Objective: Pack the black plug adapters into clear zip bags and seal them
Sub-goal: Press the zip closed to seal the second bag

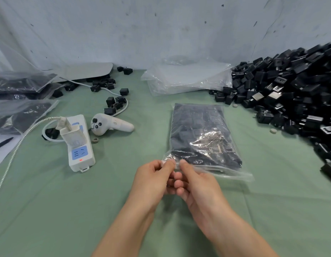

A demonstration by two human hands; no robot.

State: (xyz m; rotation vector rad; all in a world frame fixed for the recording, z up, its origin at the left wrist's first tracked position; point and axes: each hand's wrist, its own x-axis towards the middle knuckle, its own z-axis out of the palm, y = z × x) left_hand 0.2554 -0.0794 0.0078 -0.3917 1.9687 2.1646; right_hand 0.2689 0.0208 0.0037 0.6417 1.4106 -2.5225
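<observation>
Both my left hand [151, 178] and right hand [196, 184] pinch the near-left corner of the clear zip bag of black plug adapters [201, 134] — I'd slide firmly along its strip.

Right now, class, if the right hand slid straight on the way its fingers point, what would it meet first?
The right hand already pinches the filled zip bag at its near edge, so it would likely push into the black adapters inside.

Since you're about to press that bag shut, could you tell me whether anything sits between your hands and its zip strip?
Nothing visible does. The left hand and right hand both already pinch the near left corner of the filled zip bag, with fingertips on the plastic at the zip strip. The rest of the strip lies uncovered on the green cloth.
</observation>
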